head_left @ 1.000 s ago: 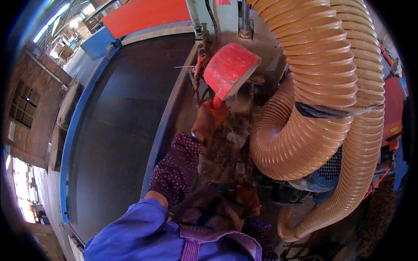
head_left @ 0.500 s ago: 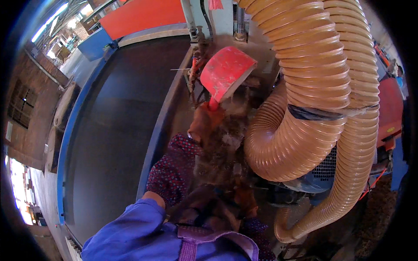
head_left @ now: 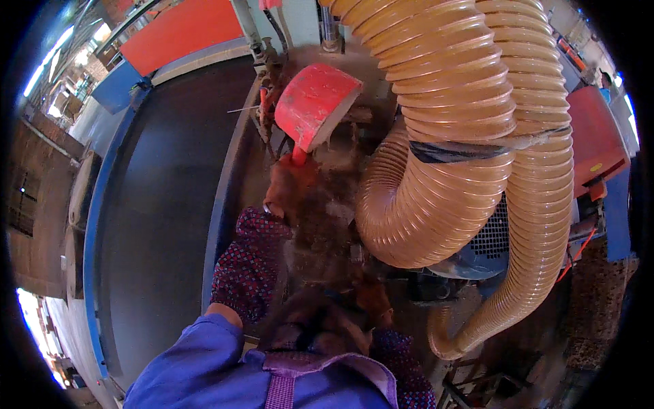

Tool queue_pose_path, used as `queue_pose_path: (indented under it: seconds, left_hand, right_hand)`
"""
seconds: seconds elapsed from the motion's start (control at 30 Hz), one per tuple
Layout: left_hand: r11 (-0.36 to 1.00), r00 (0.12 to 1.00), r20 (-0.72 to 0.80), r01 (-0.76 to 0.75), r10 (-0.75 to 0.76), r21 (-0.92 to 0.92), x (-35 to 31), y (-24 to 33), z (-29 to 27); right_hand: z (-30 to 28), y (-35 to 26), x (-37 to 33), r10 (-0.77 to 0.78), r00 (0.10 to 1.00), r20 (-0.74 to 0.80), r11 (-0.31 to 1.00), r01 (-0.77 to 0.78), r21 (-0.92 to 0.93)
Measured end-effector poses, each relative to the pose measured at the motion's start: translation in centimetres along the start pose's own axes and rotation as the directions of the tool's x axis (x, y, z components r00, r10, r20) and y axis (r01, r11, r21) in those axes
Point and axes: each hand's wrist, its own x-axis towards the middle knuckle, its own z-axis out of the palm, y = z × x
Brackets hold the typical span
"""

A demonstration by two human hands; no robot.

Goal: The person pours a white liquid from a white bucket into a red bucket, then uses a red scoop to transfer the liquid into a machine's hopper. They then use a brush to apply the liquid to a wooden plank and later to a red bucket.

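Note:
A red plastic dipper [head_left: 315,102] is held out ahead of me, its round bowl tilted and its short handle pointing down toward me. My left hand [head_left: 285,183], in an orange-brown work glove, is closed around that handle. A dark patterned sleeve cover [head_left: 251,262] runs down this forearm to a blue sleeve. Lower down, close to my body, my right hand [head_left: 373,300] wears a similar glove. It is in shadow, and its fingers and anything in them cannot be made out.
A dark conveyor belt [head_left: 157,204] with blue side rails lies on the left. Thick ribbed tan hoses [head_left: 443,204] hang close on the right, above a blue motor [head_left: 477,262] with a black grille. A red machine panel [head_left: 593,136] stands beyond them.
The whole view has shifted, so the belt, hoses and dipper all appear farther left. My left hand keeps its grip on the dipper, which has barely moved against its surroundings.

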Motion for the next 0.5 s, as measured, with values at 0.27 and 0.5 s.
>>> queue_pose_path:
  seconds: [0.27, 0.5]
  left_hand:
    - [0.883, 0.991, 0.080, 0.128, -0.103, -0.451, 0.7, -0.8, -0.2]
    - [0.978, 0.998, 0.067, 0.028, -0.015, -0.207, 3.1, -6.1, -1.1]
  right_hand:
    - [1.5, 0.4, -0.7, 0.027, 1.000, 0.004, 0.998, -0.027, -0.055]
    - [2.2, 0.6, -0.9, 0.191, 0.966, 0.173, 0.981, -0.195, 0.006]
